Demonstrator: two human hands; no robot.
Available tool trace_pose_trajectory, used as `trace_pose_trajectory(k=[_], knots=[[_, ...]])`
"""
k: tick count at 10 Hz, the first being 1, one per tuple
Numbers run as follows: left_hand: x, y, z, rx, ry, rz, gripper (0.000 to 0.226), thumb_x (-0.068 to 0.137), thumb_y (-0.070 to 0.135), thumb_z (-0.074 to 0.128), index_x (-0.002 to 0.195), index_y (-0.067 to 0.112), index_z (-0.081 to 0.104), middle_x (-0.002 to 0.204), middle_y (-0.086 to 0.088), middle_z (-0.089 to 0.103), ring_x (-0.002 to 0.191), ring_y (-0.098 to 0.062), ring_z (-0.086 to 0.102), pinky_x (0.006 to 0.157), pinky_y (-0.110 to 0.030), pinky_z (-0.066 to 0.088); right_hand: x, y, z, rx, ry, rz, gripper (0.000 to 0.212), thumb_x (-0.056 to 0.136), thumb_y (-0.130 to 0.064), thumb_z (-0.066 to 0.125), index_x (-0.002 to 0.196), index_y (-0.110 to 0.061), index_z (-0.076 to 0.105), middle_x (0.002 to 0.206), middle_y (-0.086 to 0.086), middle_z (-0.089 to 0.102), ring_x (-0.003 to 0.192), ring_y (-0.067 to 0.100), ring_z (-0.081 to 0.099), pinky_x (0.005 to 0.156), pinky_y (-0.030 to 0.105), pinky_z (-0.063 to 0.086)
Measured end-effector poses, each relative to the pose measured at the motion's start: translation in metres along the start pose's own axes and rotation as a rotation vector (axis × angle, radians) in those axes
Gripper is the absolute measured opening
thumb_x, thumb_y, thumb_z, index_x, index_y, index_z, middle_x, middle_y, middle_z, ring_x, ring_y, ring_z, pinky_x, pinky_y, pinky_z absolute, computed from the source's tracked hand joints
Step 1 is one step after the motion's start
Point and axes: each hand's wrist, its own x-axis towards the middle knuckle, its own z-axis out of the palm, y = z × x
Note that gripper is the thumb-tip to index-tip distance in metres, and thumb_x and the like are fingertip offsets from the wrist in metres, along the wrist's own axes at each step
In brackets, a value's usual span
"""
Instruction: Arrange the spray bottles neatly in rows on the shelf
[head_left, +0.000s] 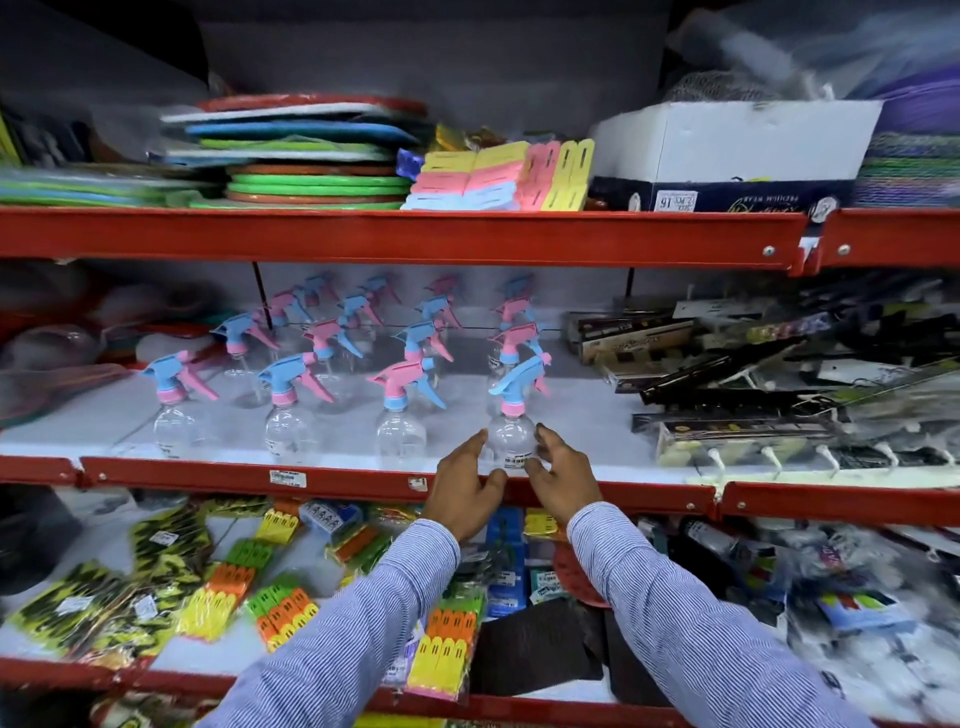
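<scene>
Several clear spray bottles with pink and blue trigger heads stand in rows on the white middle shelf (587, 415). The front right bottle (511, 434) has a blue trigger and a pink collar and stands at the shelf's front edge. My left hand (465, 493) is at its left side and my right hand (561, 483) at its right, fingers spread around the round body. Fingertips look to be touching or nearly touching it. Three more front bottles (291, 423) stand to the left in a line.
Black packaged goods (753, 374) crowd the shelf to the right of the bottles. The red shelf lip (363, 480) runs under my hands. Packs of coloured pegs (228, 597) lie on the shelf below. Stacked mats (311, 150) fill the shelf above.
</scene>
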Motion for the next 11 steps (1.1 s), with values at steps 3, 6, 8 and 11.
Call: trace_pose_trajectory(k=[3, 6, 8, 11], knots=[[0.01, 0.0, -0.003, -0.027, -0.035, -0.031, 0.062, 0.09, 0.018, 0.055, 0.148, 0.011, 0.034, 0.153, -0.007, 0.041, 0.141, -0.024, 0.039, 0.113, -0.027, 0.029, -0.006, -0.005, 0.001, 0.006, 0.096, 0.034, 0.041, 0.086, -0.016, 0.055, 0.126, -0.01, 0.053, 0.119, 0.007, 0.067, 0.109, 0.02, 0.064, 0.091, 0.021, 0.044], [0.01, -0.003, -0.007, -0.052, -0.062, -0.016, 0.061, 0.088, 0.019, 0.056, 0.146, 0.016, 0.038, 0.149, -0.003, 0.048, 0.128, -0.027, 0.054, 0.111, -0.03, 0.038, -0.008, -0.011, 0.002, 0.03, 0.072, 0.048, 0.04, 0.084, -0.012, 0.055, 0.124, -0.015, 0.057, 0.118, 0.006, 0.068, 0.108, 0.016, 0.064, 0.098, 0.028, 0.048], [0.01, -0.005, -0.007, -0.037, -0.093, -0.023, 0.064, 0.088, 0.023, 0.055, 0.148, 0.019, 0.033, 0.152, -0.002, 0.044, 0.118, -0.037, 0.06, 0.112, -0.036, 0.039, -0.013, -0.016, 0.001, 0.043, 0.075, 0.061, 0.042, 0.084, -0.01, 0.055, 0.126, -0.012, 0.055, 0.12, 0.008, 0.067, 0.11, 0.017, 0.064, 0.099, 0.028, 0.047], [-0.003, 0.005, -0.014, 0.014, 0.015, 0.065, 0.062, 0.091, 0.021, 0.054, 0.148, 0.011, 0.032, 0.151, -0.008, 0.044, 0.138, -0.025, 0.042, 0.109, -0.023, 0.029, -0.011, -0.01, 0.006, -0.015, 0.18, 0.108, 0.05, 0.082, -0.021, 0.055, 0.131, -0.014, 0.05, 0.124, 0.012, 0.065, 0.113, 0.024, 0.061, 0.1, 0.038, 0.048]])
